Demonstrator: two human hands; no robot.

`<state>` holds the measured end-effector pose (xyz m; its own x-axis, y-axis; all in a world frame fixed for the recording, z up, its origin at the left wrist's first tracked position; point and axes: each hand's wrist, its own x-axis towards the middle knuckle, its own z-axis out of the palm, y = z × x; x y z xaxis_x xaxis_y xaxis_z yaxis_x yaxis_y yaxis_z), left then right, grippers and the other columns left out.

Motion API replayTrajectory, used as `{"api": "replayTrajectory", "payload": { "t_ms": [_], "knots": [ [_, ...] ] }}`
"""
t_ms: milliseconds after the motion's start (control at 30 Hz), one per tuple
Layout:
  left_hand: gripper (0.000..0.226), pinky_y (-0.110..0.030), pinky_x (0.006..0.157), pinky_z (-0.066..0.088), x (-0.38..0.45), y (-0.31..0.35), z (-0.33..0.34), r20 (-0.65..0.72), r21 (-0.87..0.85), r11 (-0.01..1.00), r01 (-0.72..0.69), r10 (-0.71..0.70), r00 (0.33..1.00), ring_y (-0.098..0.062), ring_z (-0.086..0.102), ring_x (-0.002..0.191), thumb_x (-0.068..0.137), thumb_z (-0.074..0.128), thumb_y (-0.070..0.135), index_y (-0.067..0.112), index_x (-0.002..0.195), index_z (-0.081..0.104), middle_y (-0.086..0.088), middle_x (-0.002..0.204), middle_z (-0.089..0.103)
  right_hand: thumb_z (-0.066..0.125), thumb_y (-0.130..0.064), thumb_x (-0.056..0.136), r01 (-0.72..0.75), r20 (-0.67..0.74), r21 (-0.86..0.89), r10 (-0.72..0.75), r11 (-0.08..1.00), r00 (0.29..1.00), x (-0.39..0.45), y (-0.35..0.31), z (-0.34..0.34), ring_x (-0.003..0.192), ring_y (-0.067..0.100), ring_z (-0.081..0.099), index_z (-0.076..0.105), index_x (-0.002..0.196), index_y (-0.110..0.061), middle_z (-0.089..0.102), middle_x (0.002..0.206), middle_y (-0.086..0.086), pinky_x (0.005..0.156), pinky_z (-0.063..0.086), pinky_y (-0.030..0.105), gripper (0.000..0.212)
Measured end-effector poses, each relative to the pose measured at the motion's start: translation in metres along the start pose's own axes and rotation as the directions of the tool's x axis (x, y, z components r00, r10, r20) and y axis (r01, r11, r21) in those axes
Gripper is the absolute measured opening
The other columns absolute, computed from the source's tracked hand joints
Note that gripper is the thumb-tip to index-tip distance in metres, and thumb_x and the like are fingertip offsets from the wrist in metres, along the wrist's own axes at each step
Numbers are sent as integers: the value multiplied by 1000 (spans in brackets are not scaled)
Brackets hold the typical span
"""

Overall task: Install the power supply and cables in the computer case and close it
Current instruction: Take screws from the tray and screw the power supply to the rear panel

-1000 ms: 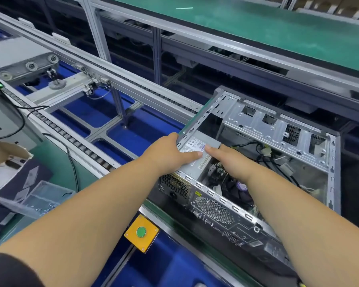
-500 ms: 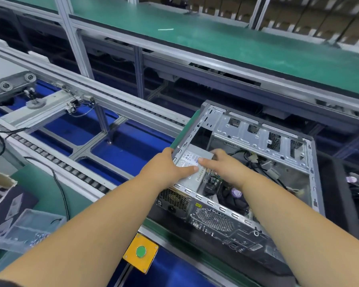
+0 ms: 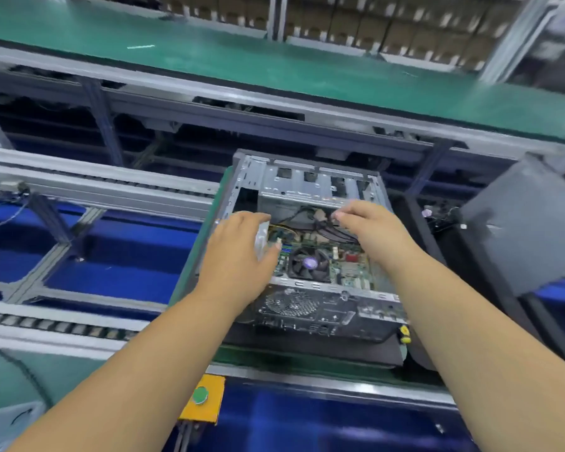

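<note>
A long assembly line fills the room: a green-topped bench (image 3: 274,70) runs across the back, aluminium conveyor rails (image 3: 95,190) sit over blue panels to the left, and a yellow box with a green push button (image 3: 200,395) is fixed at the near edge. The open computer case (image 3: 307,243) lies on its side on the line, motherboard and CPU fan (image 3: 309,264) exposed. Both bare forearms reach in from below. The left hand (image 3: 238,259) covers the grey power supply (image 3: 262,236) at the case's left inner wall, fingers spread around it, thumb toward the fan. The right hand (image 3: 369,226) hovers over the black cables (image 3: 327,226), fingers curled; blur hides whether it holds any.
</note>
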<state>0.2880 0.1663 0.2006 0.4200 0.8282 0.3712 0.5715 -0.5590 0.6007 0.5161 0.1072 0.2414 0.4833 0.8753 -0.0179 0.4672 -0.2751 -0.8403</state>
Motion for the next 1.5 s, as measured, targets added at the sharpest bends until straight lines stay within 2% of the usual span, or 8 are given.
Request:
{"api": "replayTrajectory", "payload": {
  "t_ms": [300, 500, 700, 933, 1067, 1200, 1267, 1500],
  "knots": [
    [35, -31, 101, 39, -17, 62, 36, 135, 20, 995, -95, 92, 987, -16, 46, 119, 90, 62, 33, 24, 124, 59, 7, 122, 54, 60, -28, 93, -63, -229, 132, 92, 989, 969, -30, 76, -75, 91, 10, 60, 71, 93, -27, 68, 98, -9, 72, 44, 26, 12],
    [30, -29, 101, 38, -38, 94, 57, 161, 26, 998, -60, 55, 985, -15, 46, 118, 90, 63, 30, 26, 120, 61, 9, 120, 53, 59, -20, 90, -230, -153, 121, 247, 966, 957, -31, 148, -91, 89, 22, 65, 68, 87, -32, 68, 90, -5, 78, 52, 35, 15],
    [29, -23, 98, 34, -65, 107, 62, 102, 49, 999, -15, 10, 995, -11, 47, 117, 89, 65, 26, 26, 117, 63, 14, 114, 51, 61, -18, 89, -317, -38, -113, 315, 942, 948, -23, 198, -76, 63, 18, 58, 72, 114, -16, 64, 72, -5, 60, 45, 27, 26],
    [27, -6, 88, 26, -84, 115, 64, 66, 92, 993, 73, -79, 995, -1, 45, 106, 89, 65, 24, 26, 116, 64, 12, 114, 54, 75, -39, 83, -307, 51, -431, 362, 849, 931, -21, 218, -59, 72, 28, 61, 63, 86, -9, 63, 70, 7, 60, 42, 30, 32],
    [26, -21, 97, 35, -96, 119, 63, 48, 78, 988, 135, -139, 989, -4, 46, 113, 89, 64, 24, 28, 115, 64, 12, 117, 53, 78, -40, 79, -328, 71, -493, 413, 806, 908, -22, 225, -51, 76, 27, 60, 59, 92, -9, 63, 79, 8, 61, 42, 30, 40],
    [27, -19, 94, 34, -105, 120, 65, 17, 75, 981, 180, -182, 983, -4, 47, 114, 89, 65, 24, 28, 116, 64, 12, 118, 54, 69, -26, 81, -351, 25, -425, 398, 834, 917, -22, 228, -55, 57, 22, 55, 59, 78, -11, 59, 61, 4, 49, 34, 25, 18],
    [27, -14, 89, 35, -106, 122, 66, 3, 51, 978, 203, -204, 979, -3, 47, 113, 89, 65, 24, 29, 115, 64, 14, 117, 54, 61, -25, 87, -362, -9, -306, 377, 881, 926, -20, 227, -64, 45, 18, 49, 54, 64, -11, 55, 50, 2, 45, 28, 24, 27],
    [25, -21, 94, 36, -104, 133, 64, -52, -33, 969, 243, -245, 968, 6, 45, 105, 89, 65, 25, 33, 113, 65, 26, 108, 50, 51, -28, 89, -193, -178, 150, 218, 970, 960, -15, 180, -102, 54, 22, 55, 53, 73, -18, 54, 63, 0, 53, 34, 28, 19]
  ]
}}
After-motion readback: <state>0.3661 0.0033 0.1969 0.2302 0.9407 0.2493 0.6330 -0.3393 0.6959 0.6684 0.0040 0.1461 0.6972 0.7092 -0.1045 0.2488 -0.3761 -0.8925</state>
